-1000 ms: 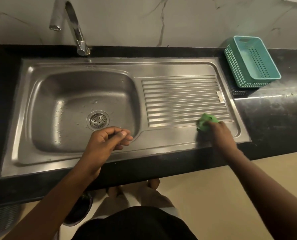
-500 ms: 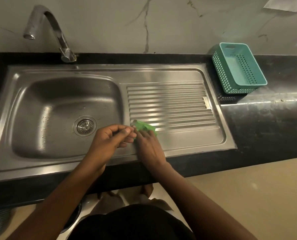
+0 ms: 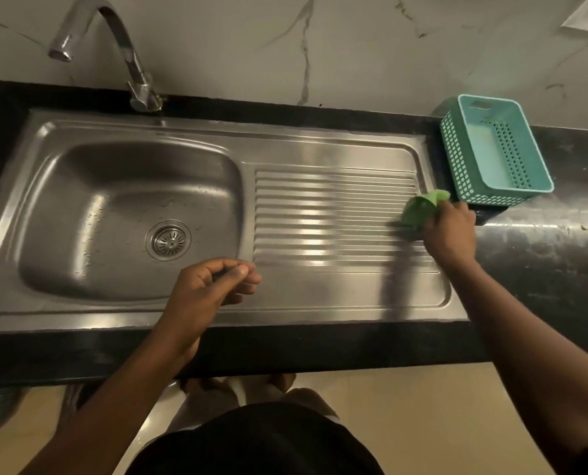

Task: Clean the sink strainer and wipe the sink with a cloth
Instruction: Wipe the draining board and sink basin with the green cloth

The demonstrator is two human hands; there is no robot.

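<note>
The cloth (image 3: 419, 209) is bunched in the right hand (image 3: 450, 234), whose fingers (image 3: 456, 210) are clenched round it, pressing it onto the far right end of the drainboard (image 3: 320, 217), just beside the basket (image 3: 491, 152). The step in hand looks like the wiping of the sink (image 3: 285, 313), with the ribbed board being worked and the basin (image 3: 114, 186) seemingly not yet dried, since droplets speckle its walls. The strainer (image 3: 168, 240) sits seated in the drain at the basin's bottom, well apart from the cloth. The next move probably calls for a stroke back leftward along the ribs, then down into the basin and round the strainer. The left hand (image 3: 206, 289) hovers above the sink's front rim, its fingers (image 3: 248, 278) loosely curled with the thumb at their tips; nothing shows between them, though something tiny there could not be made out. The cloth and the steel beneath it are blurred, so the contact patch is unclear. Whether the strainer is clean is too small to judge. The tap (image 3: 128, 56) stands behind the basin, and the counter (image 3: 542, 269) runs out of view on the right.
</note>
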